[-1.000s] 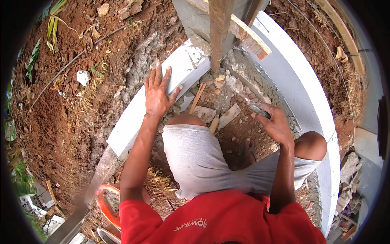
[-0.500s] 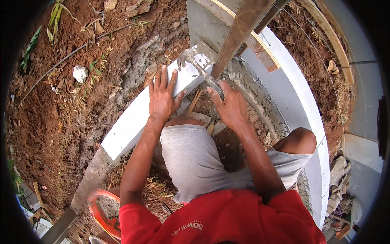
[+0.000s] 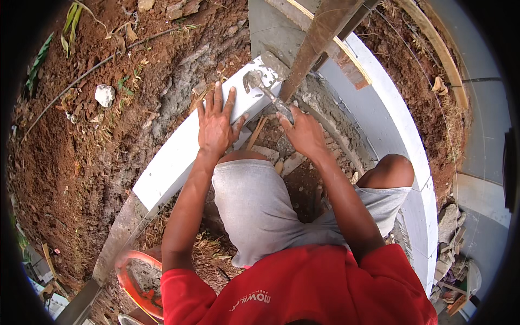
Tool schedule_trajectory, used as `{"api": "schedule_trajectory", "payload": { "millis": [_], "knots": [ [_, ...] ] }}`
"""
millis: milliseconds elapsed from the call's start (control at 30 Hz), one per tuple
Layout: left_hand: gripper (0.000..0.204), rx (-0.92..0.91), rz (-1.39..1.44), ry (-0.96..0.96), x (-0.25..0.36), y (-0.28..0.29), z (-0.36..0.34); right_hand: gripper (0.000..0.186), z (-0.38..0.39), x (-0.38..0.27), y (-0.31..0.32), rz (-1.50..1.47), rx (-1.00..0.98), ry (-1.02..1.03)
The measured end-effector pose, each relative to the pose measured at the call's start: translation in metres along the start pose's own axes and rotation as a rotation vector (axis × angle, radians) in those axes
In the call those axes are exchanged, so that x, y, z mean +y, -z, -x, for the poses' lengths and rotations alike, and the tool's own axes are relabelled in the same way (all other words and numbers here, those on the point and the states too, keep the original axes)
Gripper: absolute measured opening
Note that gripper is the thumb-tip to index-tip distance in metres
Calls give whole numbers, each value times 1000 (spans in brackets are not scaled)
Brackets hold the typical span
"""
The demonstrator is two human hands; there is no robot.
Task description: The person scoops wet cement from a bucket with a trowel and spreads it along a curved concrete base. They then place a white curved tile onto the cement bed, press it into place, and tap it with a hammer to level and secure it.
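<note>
A long white block (image 3: 170, 157) lies diagonally in front of me, with grey, patchy mortar near its far end beside a wooden post (image 3: 303, 54). My left hand (image 3: 215, 130) rests on the block's top with fingers spread. My right hand (image 3: 302, 132) grips the dark handle of a hammer (image 3: 254, 80), whose head is over the block's mottled end, just right of my left fingertips; whether it touches cannot be told. My bent legs are below both hands, above loose rubble.
A white block edging (image 3: 390, 108) with cement along it runs down the right. Reddish soil (image 3: 76, 151) rises on the left. A red-rimmed bucket (image 3: 122, 271) stands at lower left. A plank (image 3: 439, 43) and debris (image 3: 449, 254) lie at far right.
My right hand has swung the hammer up and leftward from over the rubble to the white block's far end. My left hand stays spread on the block.
</note>
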State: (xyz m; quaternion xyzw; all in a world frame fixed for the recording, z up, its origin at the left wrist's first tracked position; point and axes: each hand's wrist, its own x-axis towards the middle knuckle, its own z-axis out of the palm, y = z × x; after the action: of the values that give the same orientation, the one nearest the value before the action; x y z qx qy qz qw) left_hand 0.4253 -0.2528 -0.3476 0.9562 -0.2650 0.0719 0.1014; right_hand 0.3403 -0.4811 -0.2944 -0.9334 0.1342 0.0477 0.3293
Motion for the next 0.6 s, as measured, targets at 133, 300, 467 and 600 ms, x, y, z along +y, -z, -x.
{"api": "schedule_trajectory", "payload": {
  "millis": [133,300,467,600],
  "knots": [
    [77,-17,-25,17,1,1,9,55,16,-22,13,-31,-67,-49],
    [76,-1,-15,14,1,1,-1,53,-2,-5,6,-12,-68,-81],
    [77,-4,-18,26,0,-1,6,67,17,-6,0,-72,2,10],
    [78,2,-32,15,2,0,6,63,-3,2,0,65,-28,-52]
  ]
}}
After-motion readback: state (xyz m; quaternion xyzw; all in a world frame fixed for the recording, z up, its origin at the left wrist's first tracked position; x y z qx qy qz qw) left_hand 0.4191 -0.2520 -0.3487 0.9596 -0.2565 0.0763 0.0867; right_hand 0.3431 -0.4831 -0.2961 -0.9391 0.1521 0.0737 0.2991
